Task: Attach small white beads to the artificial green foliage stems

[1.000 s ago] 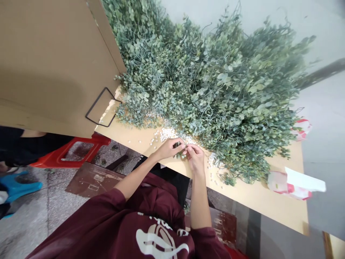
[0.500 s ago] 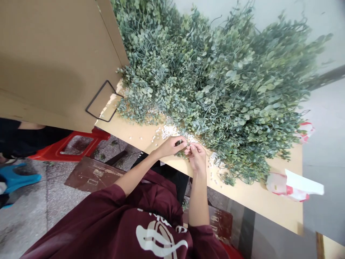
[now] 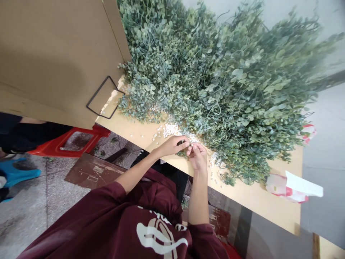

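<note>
"Can we read any words here?"
"No, not one for certain. Our best find is the shirt (image 3: 115,226): its front bears white lettering (image 3: 180,227), but folds break it up, so we get only parts of letters."
"And below that?"
"A white and beige emblem (image 3: 151,235), curved shapes in which we make out no letter."
"What about the two brown boards (image 3: 81,172)?"
"Pale, boxy marks on both; we cannot tell whether they are characters."
"The red-and-white bag (image 3: 291,194)?"
"Too small and creased for us to read anything."
</note>
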The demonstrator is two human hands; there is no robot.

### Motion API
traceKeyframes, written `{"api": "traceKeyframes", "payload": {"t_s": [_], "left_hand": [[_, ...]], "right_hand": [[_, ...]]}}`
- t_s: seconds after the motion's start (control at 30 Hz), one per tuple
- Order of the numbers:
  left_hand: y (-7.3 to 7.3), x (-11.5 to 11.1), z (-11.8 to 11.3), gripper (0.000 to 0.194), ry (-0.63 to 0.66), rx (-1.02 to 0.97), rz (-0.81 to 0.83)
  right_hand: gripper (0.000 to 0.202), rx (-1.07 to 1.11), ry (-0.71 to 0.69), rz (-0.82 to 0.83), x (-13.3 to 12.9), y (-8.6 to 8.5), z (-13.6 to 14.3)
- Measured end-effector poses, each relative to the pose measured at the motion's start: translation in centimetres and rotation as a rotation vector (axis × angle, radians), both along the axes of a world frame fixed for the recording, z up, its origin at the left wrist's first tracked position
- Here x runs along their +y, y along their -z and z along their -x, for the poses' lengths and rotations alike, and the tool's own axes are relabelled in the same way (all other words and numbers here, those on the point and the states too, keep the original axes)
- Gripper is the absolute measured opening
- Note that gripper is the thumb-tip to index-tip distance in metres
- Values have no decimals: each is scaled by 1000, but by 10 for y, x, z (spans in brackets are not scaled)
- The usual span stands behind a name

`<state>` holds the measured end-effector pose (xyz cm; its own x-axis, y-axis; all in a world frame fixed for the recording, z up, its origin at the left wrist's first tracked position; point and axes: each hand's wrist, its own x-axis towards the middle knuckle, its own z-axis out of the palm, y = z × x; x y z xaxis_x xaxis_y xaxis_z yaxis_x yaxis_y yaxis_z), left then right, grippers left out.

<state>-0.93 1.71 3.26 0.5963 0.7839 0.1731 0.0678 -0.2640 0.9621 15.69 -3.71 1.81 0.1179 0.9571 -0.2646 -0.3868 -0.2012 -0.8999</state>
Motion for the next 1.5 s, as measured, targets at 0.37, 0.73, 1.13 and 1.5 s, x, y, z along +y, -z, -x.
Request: {"api": "traceKeyframes", "payload": {"t_s": [0.37,0.73,1.13,1.5], "left_hand": [[1,0,-1,37,-13,2,-39],[-2,0,0,40,-9,23,-34],[-2,1,-2,41,-15,3,-45],[0,0,-2,42,-26,26,-46]], "right_hand": [[22,-14,-19,22,0,-2,1],[24,-77,-26,-31,3,0,5],[26,1,-120,-33,6,0,-1],[26,-6,-152,-18,5,0,-1]]}}
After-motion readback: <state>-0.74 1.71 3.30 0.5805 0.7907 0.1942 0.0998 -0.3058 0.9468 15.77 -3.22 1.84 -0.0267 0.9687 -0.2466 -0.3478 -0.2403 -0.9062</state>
